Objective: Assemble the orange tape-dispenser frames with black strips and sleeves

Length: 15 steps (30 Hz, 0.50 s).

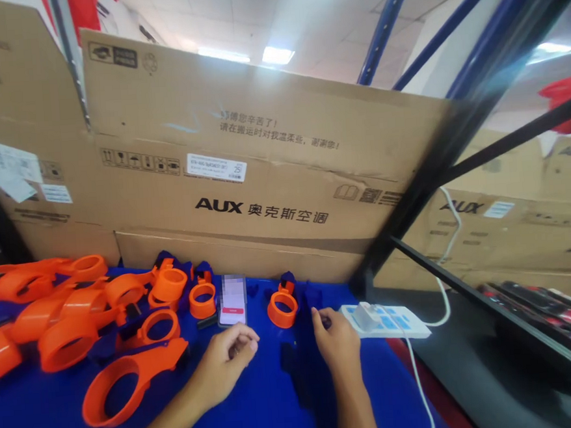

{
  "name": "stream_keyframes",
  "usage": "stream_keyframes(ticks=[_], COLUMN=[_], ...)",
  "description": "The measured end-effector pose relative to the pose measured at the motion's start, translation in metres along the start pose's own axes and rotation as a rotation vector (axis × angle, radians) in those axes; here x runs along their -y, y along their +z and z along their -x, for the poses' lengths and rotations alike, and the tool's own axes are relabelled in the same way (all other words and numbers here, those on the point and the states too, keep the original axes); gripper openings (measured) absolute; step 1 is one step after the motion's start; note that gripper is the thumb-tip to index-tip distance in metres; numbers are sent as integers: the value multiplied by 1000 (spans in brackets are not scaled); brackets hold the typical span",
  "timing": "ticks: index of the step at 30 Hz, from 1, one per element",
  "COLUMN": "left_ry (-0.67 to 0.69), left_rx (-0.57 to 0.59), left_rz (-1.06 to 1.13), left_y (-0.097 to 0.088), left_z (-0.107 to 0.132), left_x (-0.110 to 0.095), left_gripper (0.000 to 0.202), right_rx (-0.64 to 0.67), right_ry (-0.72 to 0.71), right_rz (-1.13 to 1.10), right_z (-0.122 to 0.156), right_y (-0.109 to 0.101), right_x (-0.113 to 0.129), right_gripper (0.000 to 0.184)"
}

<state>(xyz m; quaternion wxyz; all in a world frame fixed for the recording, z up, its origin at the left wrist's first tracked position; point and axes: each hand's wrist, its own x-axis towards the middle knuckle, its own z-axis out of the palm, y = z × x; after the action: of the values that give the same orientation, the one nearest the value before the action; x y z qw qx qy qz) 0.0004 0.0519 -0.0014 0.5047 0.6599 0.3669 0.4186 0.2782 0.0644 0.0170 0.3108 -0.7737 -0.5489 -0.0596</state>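
Observation:
My left hand (230, 359) is above the blue table surface, just below a phone (232, 296) that lies screen up. Its fingers are loosely curled toward the thumb, and I see nothing held in them. My right hand (340, 340) is beside the left end of a white power strip (385, 320). Thumb and fingers curl round a dark gap; whatever may be in it cannot be made out. A small dark blue piece (313, 295) lies just beyond those fingertips. Between the two hands, farther back, stands one orange ring-shaped tape dispenser (283, 309).
Several more orange tape dispensers (114, 389) crowd the left side of the table (260, 414). Large cardboard (263, 176) panels stand along the back. A white cable (417, 381) runs from the power strip. Dark shelf posts (412, 169) rise at right, beside a black surface (475, 350).

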Motion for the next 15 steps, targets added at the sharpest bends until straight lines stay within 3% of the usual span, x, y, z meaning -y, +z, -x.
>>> stream_keyframes(ticks=[5,8,10,12,15], left_ry=[110,225,273,274,178], left_rx=[26,131,129,38,-288], left_rz=[-204,-448,-626,-745,-950], left_y=[-8,-36,-70,-120,-218], left_z=[21,43,55,63,71], left_x=[-32,-61,-75,-79,-66], left_gripper=[12,17,18,20,27], right_rx=[63,109,130,149,145], right_ry=[63,167,192,203,233], right_rz=[24,76,81,83,66], right_z=[-6,-8,-9,-10,-13], right_y=[-5,-11,-14,-16,-19], right_x=[5,7,8,8,7], right_gripper=[39,42,44,46,45])
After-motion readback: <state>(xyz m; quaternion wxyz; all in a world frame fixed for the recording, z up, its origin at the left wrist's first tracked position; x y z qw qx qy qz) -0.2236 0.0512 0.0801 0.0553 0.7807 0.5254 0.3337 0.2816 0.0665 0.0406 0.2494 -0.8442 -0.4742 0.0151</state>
